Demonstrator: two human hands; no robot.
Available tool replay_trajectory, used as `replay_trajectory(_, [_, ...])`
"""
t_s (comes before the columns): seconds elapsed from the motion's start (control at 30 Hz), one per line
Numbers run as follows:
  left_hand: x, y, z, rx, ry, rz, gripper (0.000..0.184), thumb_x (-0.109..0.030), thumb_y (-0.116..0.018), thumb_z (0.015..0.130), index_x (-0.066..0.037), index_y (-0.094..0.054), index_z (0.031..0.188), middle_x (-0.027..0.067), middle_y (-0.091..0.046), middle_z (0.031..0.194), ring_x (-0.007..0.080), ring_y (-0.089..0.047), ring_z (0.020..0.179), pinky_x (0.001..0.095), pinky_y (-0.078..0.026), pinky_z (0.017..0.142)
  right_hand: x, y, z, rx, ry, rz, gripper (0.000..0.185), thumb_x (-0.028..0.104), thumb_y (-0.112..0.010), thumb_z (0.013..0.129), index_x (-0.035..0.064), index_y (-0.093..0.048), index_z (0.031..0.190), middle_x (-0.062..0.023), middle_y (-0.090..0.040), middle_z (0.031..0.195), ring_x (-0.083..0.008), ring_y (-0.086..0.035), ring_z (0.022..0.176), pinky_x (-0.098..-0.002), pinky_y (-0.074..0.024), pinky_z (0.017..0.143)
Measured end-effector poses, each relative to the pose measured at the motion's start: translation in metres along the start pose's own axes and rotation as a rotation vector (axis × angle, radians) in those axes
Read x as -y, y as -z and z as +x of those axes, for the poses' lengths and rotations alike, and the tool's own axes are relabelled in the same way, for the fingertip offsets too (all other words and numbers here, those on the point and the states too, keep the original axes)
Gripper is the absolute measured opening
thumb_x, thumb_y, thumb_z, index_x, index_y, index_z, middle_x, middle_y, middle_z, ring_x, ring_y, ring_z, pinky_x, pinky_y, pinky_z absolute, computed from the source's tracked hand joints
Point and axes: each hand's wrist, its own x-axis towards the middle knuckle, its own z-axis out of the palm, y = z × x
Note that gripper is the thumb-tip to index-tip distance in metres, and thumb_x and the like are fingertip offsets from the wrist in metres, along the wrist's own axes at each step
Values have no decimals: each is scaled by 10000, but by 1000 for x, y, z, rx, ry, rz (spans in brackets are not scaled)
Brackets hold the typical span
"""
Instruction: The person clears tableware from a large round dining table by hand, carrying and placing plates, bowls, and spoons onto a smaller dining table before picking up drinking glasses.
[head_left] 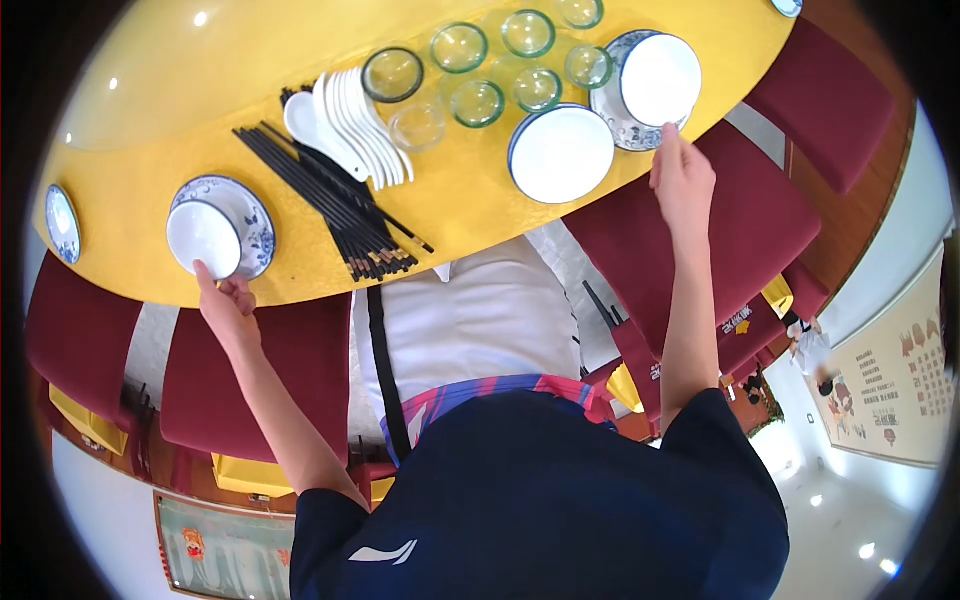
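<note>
In the head view, a yellow table (470, 205) with a curved edge spans the top, lined by maroon chairs (200, 390) over wooden flooring (866, 200); a printed panel (895, 370) hangs on a pale wall (915, 215). At the table's edge, the left hand (228, 305) grips a white bowl (203, 240) over a patterned plate (257, 215); the right hand (685, 185) pinches a second bowl (660, 80) over another plate (612, 120)

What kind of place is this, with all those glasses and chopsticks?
Probably a restaurant dining room. The big yellow table holds lots of chopsticks, white spoons and glasses. Maroon chairs line its edge, and a panel with writing and pictures is on a wall.
</note>
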Motion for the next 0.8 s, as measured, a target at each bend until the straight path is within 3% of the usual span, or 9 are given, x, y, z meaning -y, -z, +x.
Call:
replay_trajectory(0.1, [3, 11, 22, 15, -99, 74, 412, -389, -546, 985, 20, -599, 986, 13, -471, 622, 54, -346, 481, 213, -209, 412, -9, 11, 27, -52, -96, 154, 485, 399, -515, 979, -5, -593, 724, -24, -522, 544, -81, -471, 475, -261, -378, 466])
replay_trajectory(0.17, [0, 9, 20, -20, -277, 275, 424, -365, -525, 998, 22, -618, 853, 25, -534, 661, 63, -446, 530, 217, -287, 435, -12, 11, 39, 21, -61, 239, 427, 372, -508, 996, 30, -558, 747, 2, -486, 560, -44, -386, 436, -203, -259, 391])
replay_trajectory(0.3, [-23, 13, -15, -153, -517, 691, 469, -339, -498, 1011, 39, -617, 763, 29, -565, 618, 80, -486, 517, 240, -345, 451, -11, 9, 49, 53, -26, 239, 415, 343, -506, 998, 22, -560, 742, 7, -487, 565, -39, -378, 434, -204, -264, 395])
replay_trajectory(0.4, [-37, -2, -65, -143, -704, 709, 465, -311, -495, 1016, 52, -612, 750, 28, -547, 559, 81, -454, 472, 252, -330, 434, -13, 6, 52, 56, 4, 208, 394, 313, -501, 997, 21, -562, 740, 4, -491, 571, -38, -373, 434, -205, -266, 396])
replay_trajectory(0.53, [-23, -54, -127, 132, -654, 552, 434, -180, -519, 1008, 47, -559, 641, 4, -500, 505, 39, -393, 477, 246, -275, 430, -14, 4, 54, 79, 3, 268, 371, 294, -498, 996, 20, -558, 754, -6, -509, 590, -37, -375, 442, -200, -269, 401])
replay_trajectory(0.6, [0, -85, -143, 390, -743, 615, 408, -90, -582, 961, 11, -471, 581, -5, -370, 486, 26, -333, 497, 267, -228, 417, -15, 2, 55, 91, -30, 315, 367, 293, -497, 996, 19, -556, 759, -10, -513, 596, -38, -379, 445, -198, -271, 403])
replay_trajectory(0.63, [3, -109, -157, 519, -743, 594, 397, -85, -597, 944, 4, -466, 579, 37, -346, 469, 52, -334, 453, 288, -245, 405, -16, 2, 56, 102, -22, 333, 365, 293, -496, 997, 18, -553, 763, -12, -515, 601, -39, -382, 449, -199, -271, 403])
replay_trajectory(0.73, [26, -166, -183, 684, -778, 565, 318, -119, -590, 939, -13, -520, 648, 152, -453, 500, 294, -473, 403, 367, -350, 418, -18, 3, 57, 113, -29, 358, 363, 291, -493, 998, 20, -547, 764, -12, -513, 610, -40, -387, 456, -198, -272, 400])
replay_trajectory(0.8, [42, -186, -184, 722, -791, 530, 315, -121, -590, 939, -11, -529, 650, 154, -464, 502, 296, -483, 407, 375, -357, 420, -19, 4, 57, 129, 6, 347, 360, 295, -494, 998, 23, -547, 769, -8, -509, 614, -39, -394, 460, -194, -283, 403])
